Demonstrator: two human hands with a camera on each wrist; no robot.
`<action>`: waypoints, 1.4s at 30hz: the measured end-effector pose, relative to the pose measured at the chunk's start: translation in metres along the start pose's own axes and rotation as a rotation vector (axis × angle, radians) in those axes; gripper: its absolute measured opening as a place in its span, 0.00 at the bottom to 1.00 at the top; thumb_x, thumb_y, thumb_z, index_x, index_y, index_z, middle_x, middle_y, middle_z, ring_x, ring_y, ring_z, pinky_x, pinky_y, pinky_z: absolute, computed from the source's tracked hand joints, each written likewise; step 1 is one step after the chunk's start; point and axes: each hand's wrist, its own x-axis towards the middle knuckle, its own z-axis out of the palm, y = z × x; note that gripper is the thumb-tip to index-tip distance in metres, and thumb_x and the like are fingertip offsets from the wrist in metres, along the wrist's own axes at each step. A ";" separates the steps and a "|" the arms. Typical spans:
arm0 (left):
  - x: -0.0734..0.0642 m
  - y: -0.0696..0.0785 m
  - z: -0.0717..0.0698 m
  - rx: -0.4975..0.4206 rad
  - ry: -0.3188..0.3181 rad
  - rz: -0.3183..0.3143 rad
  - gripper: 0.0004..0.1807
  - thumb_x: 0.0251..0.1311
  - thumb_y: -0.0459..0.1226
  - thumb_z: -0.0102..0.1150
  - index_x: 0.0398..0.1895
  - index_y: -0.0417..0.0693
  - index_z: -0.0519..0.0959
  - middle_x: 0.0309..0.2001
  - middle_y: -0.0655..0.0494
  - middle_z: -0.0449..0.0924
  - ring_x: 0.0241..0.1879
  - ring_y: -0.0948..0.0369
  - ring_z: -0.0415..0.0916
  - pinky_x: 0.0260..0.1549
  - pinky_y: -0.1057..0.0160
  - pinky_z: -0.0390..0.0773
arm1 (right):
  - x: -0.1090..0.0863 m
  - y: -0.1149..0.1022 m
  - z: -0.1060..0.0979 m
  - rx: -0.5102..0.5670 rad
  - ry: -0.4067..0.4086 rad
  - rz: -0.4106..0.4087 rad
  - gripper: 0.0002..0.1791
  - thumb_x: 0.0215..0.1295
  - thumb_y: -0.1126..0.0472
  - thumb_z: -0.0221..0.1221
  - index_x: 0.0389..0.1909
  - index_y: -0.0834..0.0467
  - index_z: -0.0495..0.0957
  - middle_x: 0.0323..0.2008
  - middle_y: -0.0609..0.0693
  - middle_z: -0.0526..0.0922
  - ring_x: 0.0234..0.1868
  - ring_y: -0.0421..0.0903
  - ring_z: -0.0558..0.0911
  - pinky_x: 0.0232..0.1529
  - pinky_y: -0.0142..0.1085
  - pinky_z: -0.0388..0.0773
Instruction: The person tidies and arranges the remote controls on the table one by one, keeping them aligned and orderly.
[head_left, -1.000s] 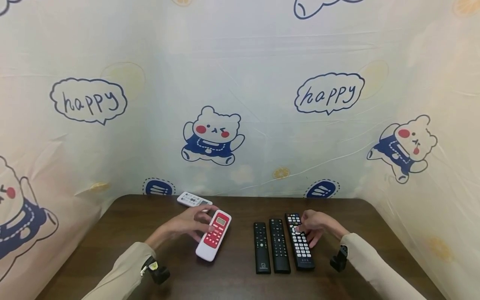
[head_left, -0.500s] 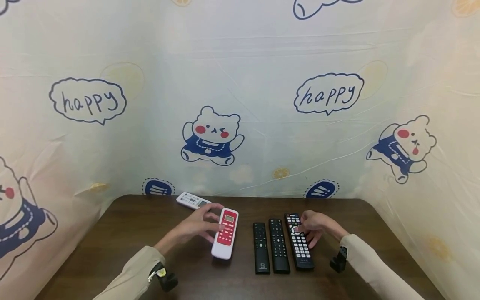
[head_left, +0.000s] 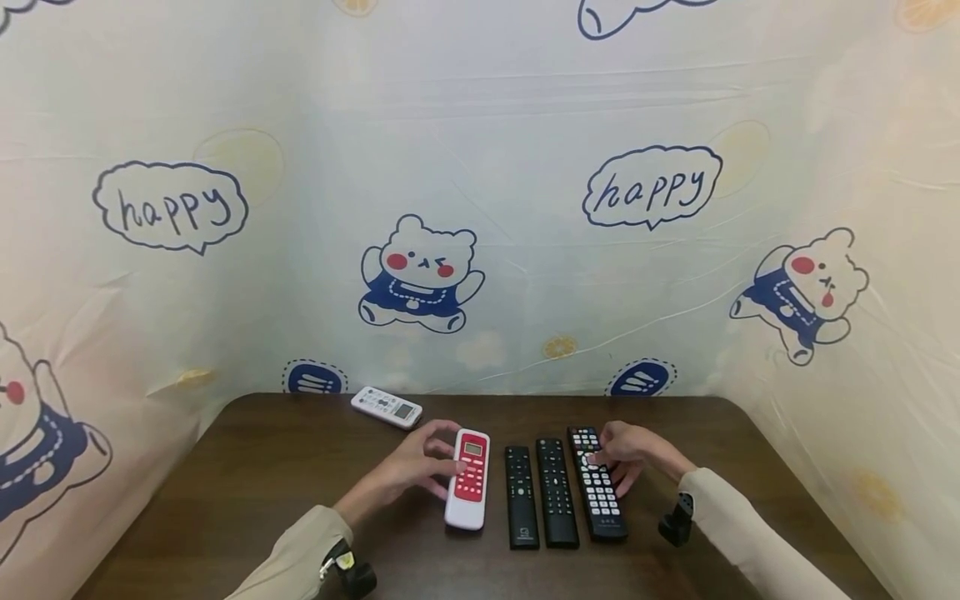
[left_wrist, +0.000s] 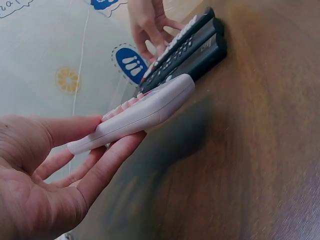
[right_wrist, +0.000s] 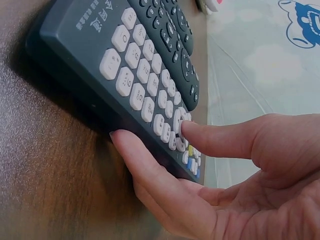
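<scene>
My left hand [head_left: 416, 462] pinches a white remote control with a red face [head_left: 467, 510], thumb on its buttons and fingers beneath. In the left wrist view this remote [left_wrist: 135, 116] is tilted above the table, its shadow below. Just right of it lie two slim black remotes [head_left: 522, 508] [head_left: 558, 508], side by side. A wider black remote with white buttons [head_left: 602, 500] is at the right end of the row. My right hand [head_left: 628, 450] grips that one near its far end; in the right wrist view the thumb [right_wrist: 215, 139] presses on top, fingers along the side.
Another white remote [head_left: 386, 407] lies slanted near the back edge of the brown wooden table [head_left: 262, 475], behind my left hand. A pale patterned cloth [head_left: 525, 250] with bears and lettering hangs behind the table and at both sides.
My left hand has carried the red-faced remote rightward to beside the black ones, turning it from slanted to nearly in line with them. The right hand has stayed in place on its remote.
</scene>
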 end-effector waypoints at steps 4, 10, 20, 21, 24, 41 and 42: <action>0.001 0.002 0.004 -0.012 0.019 -0.007 0.40 0.61 0.33 0.74 0.74 0.41 0.63 0.53 0.38 0.77 0.40 0.52 0.85 0.32 0.50 0.89 | 0.000 0.000 -0.001 -0.001 -0.004 -0.001 0.17 0.73 0.67 0.63 0.51 0.66 0.65 0.39 0.65 0.79 0.37 0.59 0.88 0.36 0.45 0.89; 0.002 0.001 0.009 -0.040 0.027 -0.002 0.40 0.61 0.30 0.73 0.73 0.38 0.63 0.52 0.37 0.77 0.38 0.53 0.85 0.31 0.51 0.89 | 0.001 0.001 -0.001 0.003 -0.009 -0.006 0.18 0.73 0.67 0.63 0.52 0.66 0.64 0.38 0.65 0.79 0.36 0.59 0.88 0.36 0.45 0.89; 0.005 -0.012 0.022 -0.018 0.034 0.034 0.36 0.61 0.26 0.70 0.70 0.34 0.64 0.47 0.36 0.78 0.35 0.53 0.85 0.28 0.51 0.88 | -0.003 0.004 0.003 0.018 0.009 -0.058 0.17 0.72 0.67 0.64 0.48 0.67 0.64 0.37 0.63 0.77 0.33 0.58 0.87 0.32 0.46 0.89; 0.005 -0.012 0.023 0.004 0.041 0.038 0.34 0.62 0.26 0.69 0.69 0.34 0.64 0.46 0.36 0.78 0.35 0.52 0.85 0.27 0.51 0.88 | -0.003 0.004 0.003 0.019 0.010 -0.061 0.17 0.72 0.67 0.64 0.48 0.67 0.64 0.37 0.63 0.77 0.33 0.57 0.87 0.32 0.46 0.89; 0.004 -0.011 0.025 0.071 0.062 0.047 0.32 0.62 0.24 0.68 0.68 0.33 0.67 0.44 0.36 0.78 0.34 0.52 0.84 0.25 0.50 0.88 | -0.003 0.003 0.003 0.025 0.010 -0.062 0.17 0.72 0.68 0.63 0.49 0.67 0.64 0.37 0.64 0.78 0.33 0.58 0.87 0.33 0.45 0.89; -0.004 -0.005 0.030 0.155 0.112 0.017 0.34 0.60 0.23 0.70 0.69 0.27 0.67 0.45 0.36 0.73 0.33 0.52 0.83 0.23 0.51 0.87 | -0.002 0.002 0.003 0.006 0.004 -0.036 0.17 0.73 0.67 0.63 0.51 0.67 0.64 0.38 0.65 0.78 0.35 0.59 0.87 0.33 0.45 0.89; -0.004 -0.004 0.031 0.155 0.108 0.018 0.34 0.60 0.23 0.70 0.69 0.26 0.67 0.44 0.36 0.73 0.32 0.51 0.83 0.23 0.51 0.87 | -0.001 0.002 0.002 0.002 0.003 -0.034 0.18 0.73 0.67 0.63 0.51 0.67 0.64 0.39 0.65 0.78 0.36 0.59 0.87 0.33 0.45 0.89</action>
